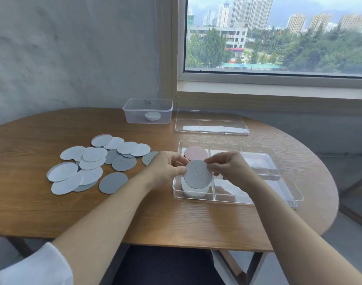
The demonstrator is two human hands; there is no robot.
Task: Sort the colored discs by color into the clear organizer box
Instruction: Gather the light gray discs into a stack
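By the window (278,38), discs (93,154) on table (52,212)

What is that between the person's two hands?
A grey disc, pinched at its edges by the left hand and right hand, over the clear organizer box; head view.

At the far edge of my wooden table (42,202) stands a small clear tub (134,116), a flat clear lid (212,125) just beside it; beyond, a window (278,38).

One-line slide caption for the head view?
Left hand and right hand pinch a grey disc above the organizer box; loose discs lie on the table.
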